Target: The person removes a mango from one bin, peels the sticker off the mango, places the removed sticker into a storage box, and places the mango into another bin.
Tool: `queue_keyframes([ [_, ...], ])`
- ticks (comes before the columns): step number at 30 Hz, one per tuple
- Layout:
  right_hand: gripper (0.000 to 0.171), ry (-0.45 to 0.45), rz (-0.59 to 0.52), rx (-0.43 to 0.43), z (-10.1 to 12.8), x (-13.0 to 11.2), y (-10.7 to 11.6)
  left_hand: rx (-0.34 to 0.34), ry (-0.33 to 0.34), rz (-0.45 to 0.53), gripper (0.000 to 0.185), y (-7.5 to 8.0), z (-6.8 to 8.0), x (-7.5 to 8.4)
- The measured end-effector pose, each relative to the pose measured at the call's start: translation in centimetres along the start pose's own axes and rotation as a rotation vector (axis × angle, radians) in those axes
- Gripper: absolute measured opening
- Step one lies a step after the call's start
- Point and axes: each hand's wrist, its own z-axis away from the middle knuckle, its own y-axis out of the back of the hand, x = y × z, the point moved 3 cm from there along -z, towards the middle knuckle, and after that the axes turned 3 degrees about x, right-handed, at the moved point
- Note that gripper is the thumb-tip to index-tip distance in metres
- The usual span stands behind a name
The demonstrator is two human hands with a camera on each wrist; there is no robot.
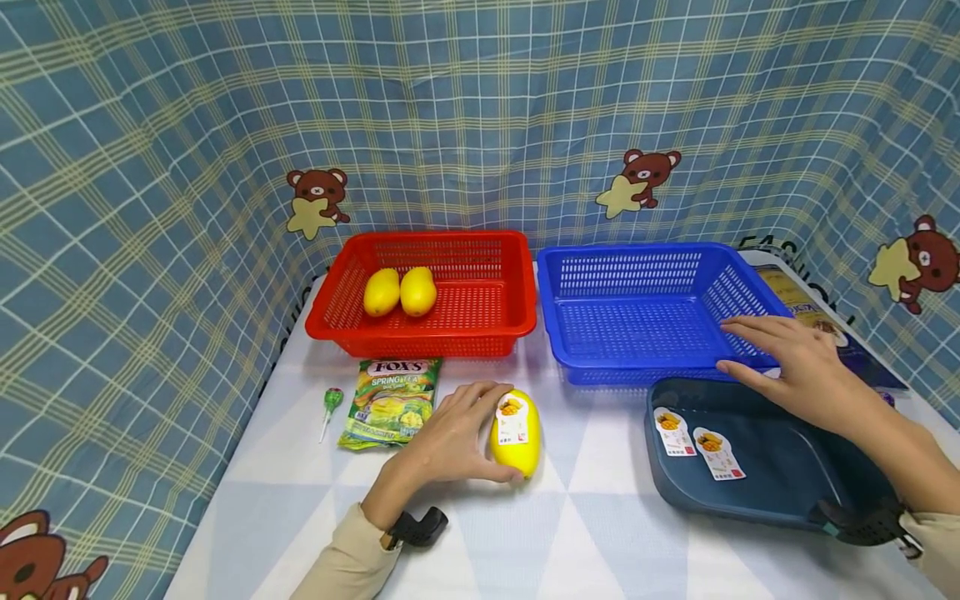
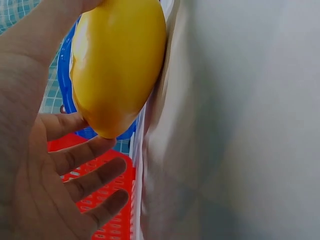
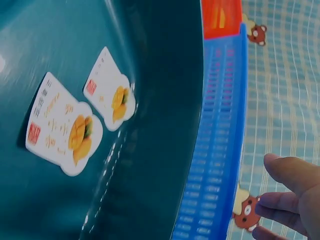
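Note:
My left hand [image 1: 495,433] grips a yellow mango [image 1: 516,433] that lies on the white table; the thumb is at its near end and the fingers curl over its far end. The mango [image 2: 117,65] bears a mango label on top, and in the left wrist view my other fingers [image 2: 95,177] spread loosely below it. My right hand [image 1: 780,358] is open with straight fingers, over the front right corner of the empty blue basket [image 1: 637,252] and the far edge of a dark teal tray [image 1: 780,475]. Two mango labels [image 1: 673,431] [image 1: 718,452] lie in that tray [image 3: 150,165].
A red basket [image 1: 420,242] at the back left holds two mangoes [image 1: 382,292] [image 1: 417,291]. A green Fox's candy bag [image 1: 388,402] and a lollipop [image 1: 331,402] lie in front of it. A booklet [image 1: 810,308] lies right of the blue basket. Plaid cloth walls the table.

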Motion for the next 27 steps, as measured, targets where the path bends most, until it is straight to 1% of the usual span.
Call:
queue_keyframes([
  [4,0.058,0.032,-0.007,-0.001,-0.2,-1.0,-0.3,0.01,-0.005,-0.005,0.112,0.0,0.0,0.0],
  [10,0.053,0.115,-0.013,0.034,-0.5,-2.8,-0.6,0.008,-0.007,-0.007,0.113,0.0,0.1,-0.1],
  [18,0.051,0.14,-0.045,0.018,-0.7,-4.6,-1.3,-0.027,0.029,0.003,0.114,0.0,0.0,-0.2],
  [21,0.051,0.165,-0.057,0.022,-0.8,-5.2,-1.6,-0.022,0.026,0.003,0.113,-0.1,0.0,-0.2],
  [27,0.052,0.247,-0.074,0.046,-1.2,-6.5,-2.1,-0.004,0.02,-0.006,0.112,-0.1,0.0,-0.2],
])
